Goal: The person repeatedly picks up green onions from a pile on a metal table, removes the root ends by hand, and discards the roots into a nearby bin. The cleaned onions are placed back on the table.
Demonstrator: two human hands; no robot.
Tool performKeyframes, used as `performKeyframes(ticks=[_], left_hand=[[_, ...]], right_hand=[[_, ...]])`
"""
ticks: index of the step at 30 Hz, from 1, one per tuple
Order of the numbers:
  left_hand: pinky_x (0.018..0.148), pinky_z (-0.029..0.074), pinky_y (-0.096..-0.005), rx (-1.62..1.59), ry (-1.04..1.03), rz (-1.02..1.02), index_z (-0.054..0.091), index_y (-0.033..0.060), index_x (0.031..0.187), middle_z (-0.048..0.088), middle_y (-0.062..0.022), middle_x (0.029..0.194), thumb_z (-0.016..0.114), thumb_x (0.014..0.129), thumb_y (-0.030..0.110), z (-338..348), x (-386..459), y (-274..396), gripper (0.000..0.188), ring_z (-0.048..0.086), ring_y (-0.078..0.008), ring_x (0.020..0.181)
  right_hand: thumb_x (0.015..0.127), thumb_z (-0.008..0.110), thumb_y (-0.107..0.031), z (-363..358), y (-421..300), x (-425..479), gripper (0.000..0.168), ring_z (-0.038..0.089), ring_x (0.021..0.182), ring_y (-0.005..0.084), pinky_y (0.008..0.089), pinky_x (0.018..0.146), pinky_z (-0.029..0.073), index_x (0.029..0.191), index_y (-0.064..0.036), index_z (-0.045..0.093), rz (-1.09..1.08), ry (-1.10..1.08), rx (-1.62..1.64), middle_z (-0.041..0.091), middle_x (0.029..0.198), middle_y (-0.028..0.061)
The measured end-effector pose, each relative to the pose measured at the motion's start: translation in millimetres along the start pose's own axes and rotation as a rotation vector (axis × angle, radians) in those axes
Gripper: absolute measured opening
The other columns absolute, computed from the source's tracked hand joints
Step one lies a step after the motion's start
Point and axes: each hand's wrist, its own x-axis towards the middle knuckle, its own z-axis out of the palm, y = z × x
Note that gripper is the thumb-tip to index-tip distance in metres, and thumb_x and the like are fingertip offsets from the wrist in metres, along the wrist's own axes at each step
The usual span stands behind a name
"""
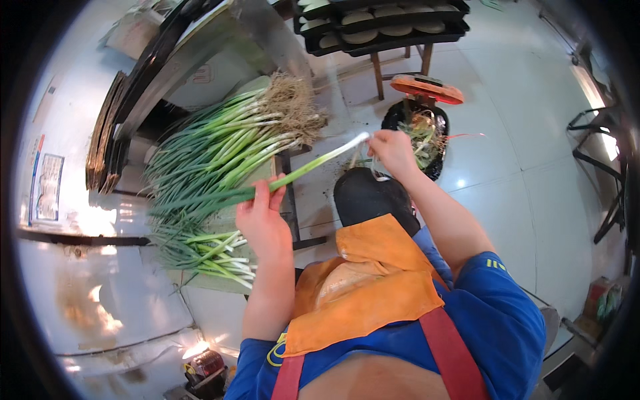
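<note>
My left hand (265,215) grips a long spring onion (310,169) around the green part of its stalk. The onion slants up to the right, and its white end shows no roots. Right at that end, my right hand (395,152) has its fingertips pinched together, with a pale strip of onion skin (376,169) hanging from them. To the left, a large pile of spring onions (235,132) with brown, hairy roots (292,107) lies on a low bench. A smaller bunch with clean white ends (225,255) lies nearer me.
Beyond my right hand stands an orange-lidded bin (425,90), its lid raised, holding roots and peelings (422,135). Black trays of pale round pieces (380,27) rest on a wooden stool at the back. An orange apron (370,295) covers my lap. A black folding frame (602,165) stands far right.
</note>
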Motion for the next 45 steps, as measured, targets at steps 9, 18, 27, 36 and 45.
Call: performKeyframes(ticks=[9, 18, 27, 36, 45], left_hand=[[0.075, 0.057, -0.0293, -0.027, 0.113, 0.028, 0.050, -0.0039, 0.094, 0.064, -0.0155, 0.096, 0.063, 0.092, 0.012, -5, 17, 14, 0.021, 0.067, -0.0244, 0.090], [0.077, 0.056, -0.0347, -0.007, 0.147, 0.115, 0.054, 0.0002, 0.093, 0.066, -0.0140, 0.094, 0.066, 0.089, 0.011, -34, 47, 47, 0.017, 0.067, -0.0249, 0.086], [0.077, 0.057, -0.0334, 0.006, 0.066, 0.149, 0.056, -0.0026, 0.101, 0.065, -0.0109, 0.094, 0.061, 0.091, 0.004, 12, -9, 36, 0.013, 0.066, -0.0208, 0.087], [0.075, 0.057, -0.0328, 0.303, 0.057, 0.482, 0.059, -0.0054, 0.097, 0.065, -0.0136, 0.091, 0.061, 0.091, 0.005, -53, -9, 86, 0.012, 0.068, -0.0244, 0.084], [0.067, 0.057, -0.0277, 0.254, 0.275, 0.250, 0.057, -0.0047, 0.097, 0.066, -0.0133, 0.089, 0.065, 0.089, 0.012, -253, 95, 205, 0.020, 0.067, -0.0209, 0.075]], right_hand=[[0.076, 0.063, -0.015, -65, 87, 31, 0.038, 0.059, 0.108, 0.0386, 0.0437, 0.091, 0.048, 0.107, 0.007, 0.061, -0.141, 0.536, -1.004, 0.061, 0.117, 0.0249], [0.083, 0.066, -0.019, 22, 0, -49, 0.044, 0.057, 0.115, 0.0335, 0.0373, 0.097, 0.045, 0.121, 0.001, 0.058, -0.342, -0.280, -0.479, 0.059, 0.123, 0.0199], [0.076, 0.067, -0.020, 86, -177, -44, 0.045, 0.036, 0.133, 0.0395, 0.0581, 0.110, 0.021, 0.114, 0.003, 0.060, -0.902, 0.039, -0.543, 0.048, 0.135, 0.0214], [0.087, 0.059, -0.023, 126, -157, -23, 0.024, 0.043, 0.129, 0.0356, 0.0591, 0.109, 0.022, 0.087, -0.002, 0.071, -0.842, 0.147, -0.747, 0.060, 0.122, 0.0176], [0.090, 0.055, -0.036, 67, -8, 0, 0.044, 0.047, 0.124, 0.0353, 0.0421, 0.106, 0.036, 0.121, -0.005, 0.061, -0.373, -0.484, -0.694, 0.053, 0.131, 0.0196]])
